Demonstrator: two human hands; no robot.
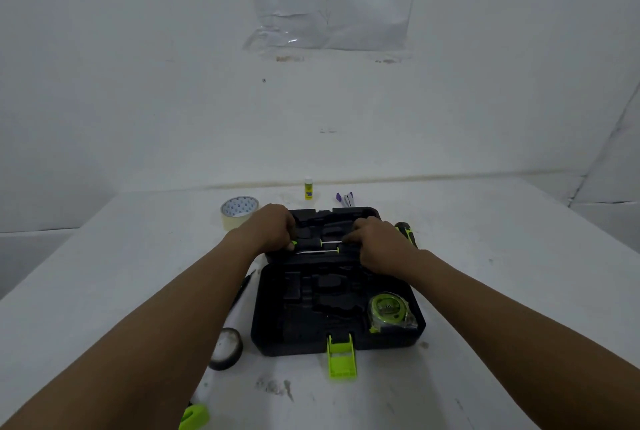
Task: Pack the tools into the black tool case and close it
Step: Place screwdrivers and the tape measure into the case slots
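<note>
Nearest the camera, a green-handled tool (194, 415) lies unpacked on the table (485, 291). Beyond it the open black tool case (337, 315) holds a tape measure (388, 310). Both hands work its far half: left hand (273, 225) pinching a screwdriver (311, 242) handle, right hand (377, 246) curled at the shaft. I'd line it over its slot, then press evenly.
</note>
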